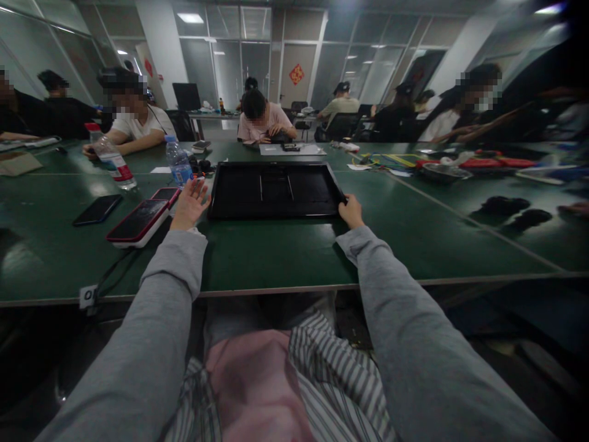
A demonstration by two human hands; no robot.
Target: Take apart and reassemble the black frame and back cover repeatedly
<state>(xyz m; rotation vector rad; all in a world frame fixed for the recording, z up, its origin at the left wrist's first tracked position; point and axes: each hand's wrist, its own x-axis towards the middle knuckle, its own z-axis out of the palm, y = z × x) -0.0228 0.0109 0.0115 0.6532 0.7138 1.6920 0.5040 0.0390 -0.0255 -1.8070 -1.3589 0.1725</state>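
Observation:
A black rectangular framed panel (pixel 237 193) lies flat on the green table in front of me, with a raised rim and two thin bright lines near its middle. I cannot tell whether it is a screen or a shallow tray. At its right edge, my right hand (pixel 352 212) is closed on the rim near the front corner, the thumb on top. My left hand (pixel 188 205) is held up just off the left edge, palm partly turned up and fingers spread, with nothing in it. Behind that hand stands a blue-capped water bottle (pixel 178 161).
Left of the panel lie a red-rimmed device (pixel 138 220) with a cable and a dark phone (pixel 97 210). A red-capped bottle (pixel 110 156) leans farther back. To the right are cables (pixel 391 161), a bowl (pixel 445 172) and dark objects (pixel 504 205). A person (pixel 264 120) works opposite.

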